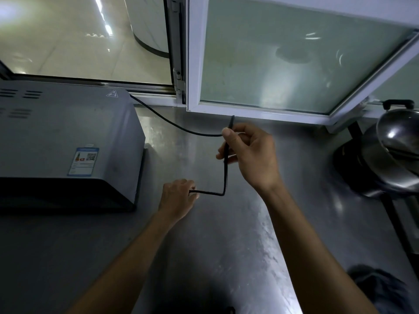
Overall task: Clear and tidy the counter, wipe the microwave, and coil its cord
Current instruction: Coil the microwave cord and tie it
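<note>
cord [225, 171] job's on now: it runs from the microwave [68, 141] rear corner across the tabletop [226, 234] to the right hand [251, 152], fingers pinched on it w/ a short bit poking up past the thumb, then drops, kinks, and goes into the left hand [179, 196], fingers curled round it. no real loops yet, so coiling's barely begun imo. tabletop nr the microwave looks cleared; wiping, can't tell. container-wise just a lidded steel pot [394, 141] far right, contents hidden.
</note>
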Motion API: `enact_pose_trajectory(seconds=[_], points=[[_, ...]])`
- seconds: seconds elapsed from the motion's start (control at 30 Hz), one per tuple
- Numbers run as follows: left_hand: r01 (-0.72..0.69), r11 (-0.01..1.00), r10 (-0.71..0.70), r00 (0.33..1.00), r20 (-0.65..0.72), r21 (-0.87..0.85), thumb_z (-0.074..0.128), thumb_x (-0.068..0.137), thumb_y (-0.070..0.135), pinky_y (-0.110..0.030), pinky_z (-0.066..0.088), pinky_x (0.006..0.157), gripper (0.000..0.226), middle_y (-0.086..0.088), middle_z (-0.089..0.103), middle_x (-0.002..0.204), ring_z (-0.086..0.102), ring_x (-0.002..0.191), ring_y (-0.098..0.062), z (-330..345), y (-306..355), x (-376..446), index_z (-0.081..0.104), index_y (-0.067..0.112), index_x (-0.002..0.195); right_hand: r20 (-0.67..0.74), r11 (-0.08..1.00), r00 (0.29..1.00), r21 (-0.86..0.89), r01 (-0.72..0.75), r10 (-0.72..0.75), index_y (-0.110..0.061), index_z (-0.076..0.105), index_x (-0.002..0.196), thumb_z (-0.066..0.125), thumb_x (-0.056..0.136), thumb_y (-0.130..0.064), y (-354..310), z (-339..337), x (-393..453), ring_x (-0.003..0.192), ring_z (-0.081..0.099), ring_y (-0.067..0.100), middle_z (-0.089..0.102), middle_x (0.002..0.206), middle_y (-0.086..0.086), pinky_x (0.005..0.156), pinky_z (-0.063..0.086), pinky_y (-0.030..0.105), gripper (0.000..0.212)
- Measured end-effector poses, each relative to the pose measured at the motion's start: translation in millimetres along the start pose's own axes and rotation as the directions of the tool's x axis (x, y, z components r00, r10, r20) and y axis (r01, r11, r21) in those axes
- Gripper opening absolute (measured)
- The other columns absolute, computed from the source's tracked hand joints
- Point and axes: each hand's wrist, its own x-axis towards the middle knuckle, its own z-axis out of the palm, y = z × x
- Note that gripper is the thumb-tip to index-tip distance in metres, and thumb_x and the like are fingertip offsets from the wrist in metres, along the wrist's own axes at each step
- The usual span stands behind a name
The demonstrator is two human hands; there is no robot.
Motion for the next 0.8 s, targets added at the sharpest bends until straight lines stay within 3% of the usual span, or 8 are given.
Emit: enact_pose_trajectory(seconds=[0.1,0.17,0.23,0.33,0.47,0.6,0.73,0.8], points=[[-0.016,0.981,0.026,0.998,0.050,-0.191,0.070,0.080,0.057,-0.041,0.039,0.108,0.078,0.001,0.051,0.142,0.049,0.127,-0.017,-6,14,-10,0.038,0.028,0.145,0.023,1.000,1.000,0.019,0.019,-0.020,-0.004,0.065,0.100,0.063,0.097,-0.023,-7,1,2,0.067,0.073,0.028,0.072,0.073,0.013,0.064,0.058,0.054,0.019],[-0.021,0.936,0.057,0.994,0.093,-0.351,0.072,0.073,0.067,-0.042,0.033,0.114,0.102,0.006,0.032,0.157,0.034,0.141,-0.014,-19,34,-18,0.019,0.035,0.153,0.039,1.000,0.999,0.020,0.023,-0.024,-0.003,0.065,0.099,0.063,0.097,-0.022,-10,4,2,0.067,0.073,0.029,0.072,0.074,0.013,0.063,0.059,0.053,0.019],[-0.019,0.899,0.076,0.991,0.114,-0.437,0.069,0.070,0.074,-0.041,0.030,0.116,0.108,0.010,0.022,0.161,0.026,0.145,-0.012,-31,55,-23,0.012,0.040,0.154,0.058,0.999,0.998,0.028,0.018,-0.019,-0.002,0.064,0.098,0.062,0.097,-0.020,-10,9,1,0.068,0.073,0.029,0.072,0.075,0.015,0.063,0.059,0.052,0.018],[-0.017,0.859,0.051,0.997,0.052,-0.511,0.064,0.080,0.068,-0.041,0.038,0.112,0.088,0.004,0.038,0.154,0.038,0.138,-0.014,-37,77,-28,0.029,0.032,0.151,0.088,0.998,0.996,0.059,-0.017,0.012,0.001,0.063,0.099,0.062,0.098,-0.018,-8,15,-2,0.070,0.073,0.030,0.073,0.078,0.015,0.066,0.059,0.050,0.018],[-0.144,0.823,0.069,0.985,-0.155,-0.549,0.058,0.093,0.050,-0.036,0.052,0.092,0.035,0.010,0.067,0.114,0.056,0.097,0.003,-37,87,-31,0.063,0.026,0.118,0.100,0.996,0.995,0.090,-0.028,0.019,0.000,0.065,0.096,0.062,0.097,-0.016,-7,16,-7,0.073,0.073,0.028,0.074,0.081,0.013,0.071,0.060,0.046,0.016],[-0.254,0.827,0.112,0.948,-0.297,-0.501,0.057,0.094,0.040,-0.023,0.048,0.082,0.025,0.009,0.074,0.092,0.062,0.082,0.003,-33,85,-34,0.073,0.020,0.094,0.026,1.000,0.999,-0.004,0.026,-0.026,-0.007,0.074,0.092,0.070,0.092,-0.022,-3,14,-7,0.079,0.073,0.019,0.075,0.084,0.005,0.074,0.061,0.041,0.015],[-0.322,0.860,0.170,0.912,-0.373,-0.396,0.066,0.092,0.028,-0.013,0.038,0.083,0.012,0.008,0.073,0.088,0.062,0.081,-0.001,-30,71,-31,0.071,0.017,0.090,-0.050,0.961,0.991,-0.258,0.105,-0.122,-0.027,0.078,0.094,0.075,0.086,-0.037,3,8,-4,0.121,0.053,0.004,0.057,0.134,-0.012,0.091,0.049,0.025,0.014],[-0.340,0.876,0.204,0.904,-0.376,-0.341,0.068,0.092,0.023,-0.014,0.037,0.081,0.007,0.006,0.071,0.087,0.060,0.081,-0.001,-31,63,-28,0.069,0.016,0.090,-0.032,0.939,0.986,-0.310,0.149,-0.166,-0.029,0.077,0.094,0.075,0.086,-0.037,5,7,-3,0.137,0.038,0.005,0.043,0.150,-0.015,0.104,0.039,0.027,0.012]])
